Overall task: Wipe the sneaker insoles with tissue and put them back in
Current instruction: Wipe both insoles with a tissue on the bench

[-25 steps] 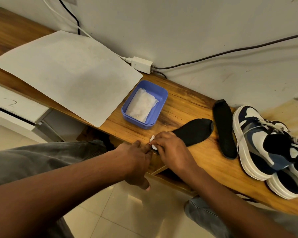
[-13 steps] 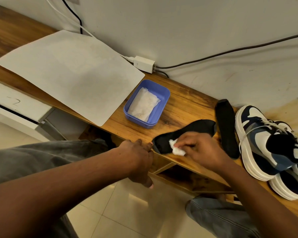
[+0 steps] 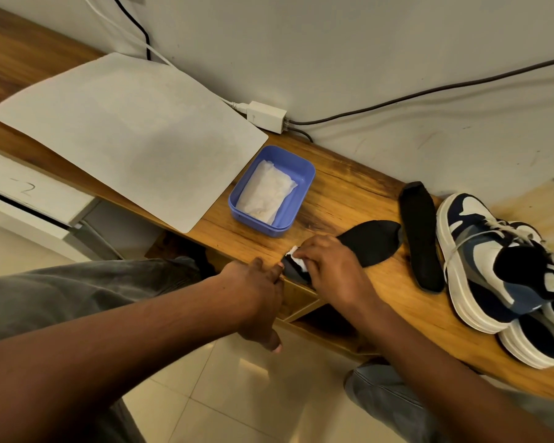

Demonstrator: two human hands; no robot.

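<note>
Reaching in from the lower left, the left hand [image 3: 259, 284] is resting at the front edge of the wooden shelf [image 3: 349, 193], wrist bent downward, its fingers curling onto the heel end of a black insole [image 3: 370, 246] and pinning it there. Coming in from 5 o'clock, the right hand [image 3: 335, 270] is lying knuckles-up across the same insole, fingers bent and pinching a small wad of white tissue [image 3: 296, 255] against the heel end, right beside the left fingertips. That insole is lying flat, its long axis running from about 8 o'clock at the heel to 2 o'clock at the rounded toe. At 11 o'clock from the hands, a blue plastic tub [image 3: 301, 174] is holding folded white tissue, and a pale grey mat [image 3: 125, 135] is lying further left. Just right of the toe, the second insole [image 3: 419, 235] is lying apart from the first, pointing roughly 12 to 6 o'clock. At far right, two navy-and-white sneakers [image 3: 493, 266] are sitting side by side, the nearer one just beside that second insole.
</note>
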